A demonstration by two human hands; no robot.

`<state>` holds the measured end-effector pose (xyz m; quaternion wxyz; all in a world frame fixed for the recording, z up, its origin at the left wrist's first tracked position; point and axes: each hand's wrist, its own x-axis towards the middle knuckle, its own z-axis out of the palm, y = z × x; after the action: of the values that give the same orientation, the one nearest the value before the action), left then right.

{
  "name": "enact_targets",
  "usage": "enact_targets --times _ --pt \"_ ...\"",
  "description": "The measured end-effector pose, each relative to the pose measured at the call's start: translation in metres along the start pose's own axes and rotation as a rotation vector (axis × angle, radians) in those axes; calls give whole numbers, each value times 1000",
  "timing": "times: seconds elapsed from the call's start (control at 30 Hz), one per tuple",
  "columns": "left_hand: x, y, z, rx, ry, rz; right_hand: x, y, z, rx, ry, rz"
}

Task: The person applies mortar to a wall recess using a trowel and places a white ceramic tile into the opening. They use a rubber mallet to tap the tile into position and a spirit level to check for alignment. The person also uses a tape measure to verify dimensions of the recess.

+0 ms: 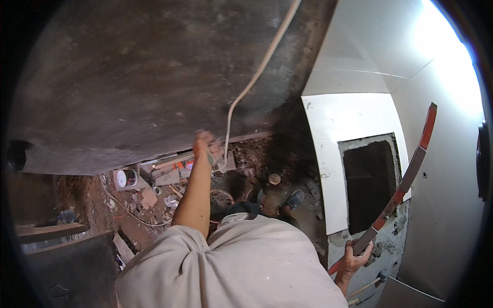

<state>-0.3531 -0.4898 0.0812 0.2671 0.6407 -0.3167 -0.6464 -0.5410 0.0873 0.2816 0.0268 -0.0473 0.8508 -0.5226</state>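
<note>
My right hand [351, 259] is closed around the lower part of a long red and grey spirit level [408, 179]. The level slants up to the right, in front of a white wall panel [328, 154] with a rectangular opening cut in it. Whether the level touches the panel, I cannot tell. My left hand [205, 143] reaches forward beside a pale cable [232, 110] and close to the large dark wall [128, 87]. Motion smears its fingers, so their pose and anything in them are unclear.
Rubble, cardboard and scraps cover the ground, with a white bucket [127, 178] at the left. A shoe [294, 199] shows below me. Wooden boards [51, 232] lie at the far left. Pipe ends [381, 277] stick out of the rough wall at lower right.
</note>
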Motion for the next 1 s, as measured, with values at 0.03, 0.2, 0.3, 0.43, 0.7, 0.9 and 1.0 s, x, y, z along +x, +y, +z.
enact_targets --times 0.03,0.2,0.3,0.43,0.7,0.9,1.0 --pt "6 32 -15 -406 168 0 -3 0 4 -1 -59 -38" --pt "5 195 -23 -340 485 1051 -18 -14 12 135 -116 18" --pt "-13 220 36 -218 643 1154 -17 -40 16 252 -271 132" --pt "-2 164 46 262 533 1435 -27 -77 23 639 -257 229" --pt "51 -72 -112 1497 -531 192 -27 -48 25 1521 -548 413" --pt "-100 -96 -134 1227 -1034 -480 -30 -36 34 1570 -520 395" --pt "-148 -12 -87 931 -1165 -490 -20 -48 37 1485 -577 393"
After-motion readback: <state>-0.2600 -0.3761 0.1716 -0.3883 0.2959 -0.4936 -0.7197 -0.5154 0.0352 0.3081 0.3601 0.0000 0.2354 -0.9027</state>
